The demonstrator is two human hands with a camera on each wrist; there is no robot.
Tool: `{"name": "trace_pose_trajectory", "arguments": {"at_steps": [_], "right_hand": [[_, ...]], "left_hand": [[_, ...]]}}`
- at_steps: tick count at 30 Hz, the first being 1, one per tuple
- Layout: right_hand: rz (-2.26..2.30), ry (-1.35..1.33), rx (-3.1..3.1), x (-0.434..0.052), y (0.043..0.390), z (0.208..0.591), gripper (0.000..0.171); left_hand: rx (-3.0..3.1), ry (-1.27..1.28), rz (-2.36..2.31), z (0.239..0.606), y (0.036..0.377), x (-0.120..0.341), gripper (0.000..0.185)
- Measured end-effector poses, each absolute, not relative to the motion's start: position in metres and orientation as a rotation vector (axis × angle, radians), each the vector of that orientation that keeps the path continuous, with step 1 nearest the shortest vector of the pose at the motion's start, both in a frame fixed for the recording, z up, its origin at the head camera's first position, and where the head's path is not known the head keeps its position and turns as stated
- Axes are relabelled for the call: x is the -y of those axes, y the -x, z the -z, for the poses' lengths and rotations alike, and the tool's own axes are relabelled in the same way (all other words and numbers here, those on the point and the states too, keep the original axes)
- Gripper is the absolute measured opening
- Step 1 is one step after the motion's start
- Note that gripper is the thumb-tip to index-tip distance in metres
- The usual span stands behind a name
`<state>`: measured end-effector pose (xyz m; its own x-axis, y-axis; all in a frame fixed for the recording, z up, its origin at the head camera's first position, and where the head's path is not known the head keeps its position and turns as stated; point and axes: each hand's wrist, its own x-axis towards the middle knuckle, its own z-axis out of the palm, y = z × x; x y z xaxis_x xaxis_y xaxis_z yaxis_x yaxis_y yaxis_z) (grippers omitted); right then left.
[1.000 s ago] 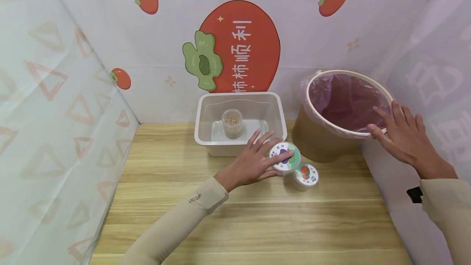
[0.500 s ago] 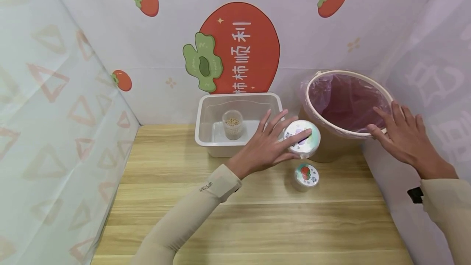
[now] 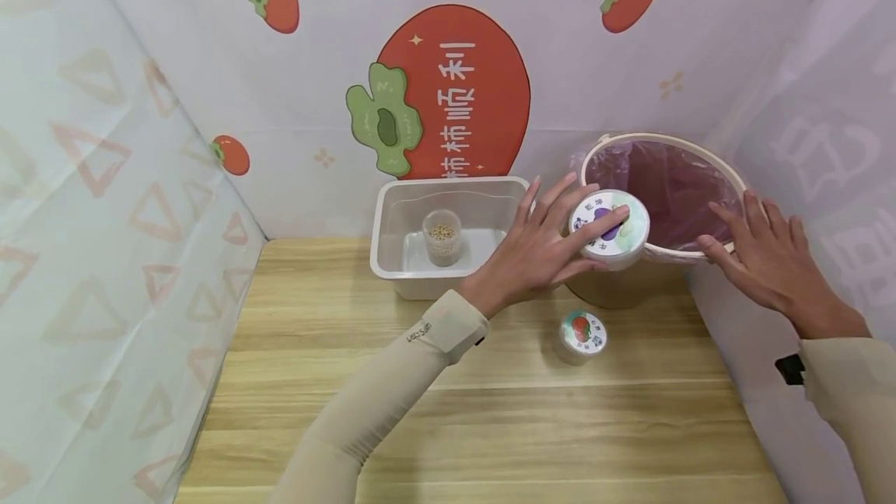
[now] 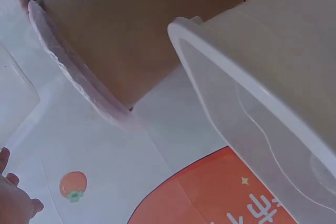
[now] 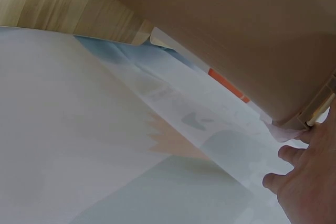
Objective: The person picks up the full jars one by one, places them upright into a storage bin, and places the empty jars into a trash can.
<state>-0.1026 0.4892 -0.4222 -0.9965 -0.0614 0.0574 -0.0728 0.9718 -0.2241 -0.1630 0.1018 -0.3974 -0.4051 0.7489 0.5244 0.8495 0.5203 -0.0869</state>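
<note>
One tub is what changes here: we see the eggplant-lidded tub, half a second ago level with the white tray's near corner, now farther right and away from the person, under the index finger of the left hand. That index lies across the lid, thumb and middle finger appear to pinch its sides, and the other two fingers spread clear. Beyond those fingertips we find the lined bin; the tub hides part of its rim, though we cannot tell how high above it.

The right hand is unmoved, its fingers spread at the bin rim. Toward the person from the left thumb, the tomato-lidded tub stands alone on the table. Left of the left fingers, the white tray holds a grain cup. We judge the carry under way, with no release yet.
</note>
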Motion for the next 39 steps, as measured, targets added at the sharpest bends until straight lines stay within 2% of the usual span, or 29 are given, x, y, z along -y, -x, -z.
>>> {"name": "trace_pose_trajectory", "arguments": {"at_steps": [21, 39], "right_hand": [[-0.373, -0.085, 3.063, -0.489, 0.102, 0.422, 0.076], [-0.357, -0.094, 3.05, -0.49, 0.102, 0.424, 0.075]], "left_hand": [[2.262, 1.203, 0.38, 0.386, 0.175, -0.148, 0.069], [2.173, 1.018, 0.197, 0.394, 0.183, -0.182, 0.062]]}}
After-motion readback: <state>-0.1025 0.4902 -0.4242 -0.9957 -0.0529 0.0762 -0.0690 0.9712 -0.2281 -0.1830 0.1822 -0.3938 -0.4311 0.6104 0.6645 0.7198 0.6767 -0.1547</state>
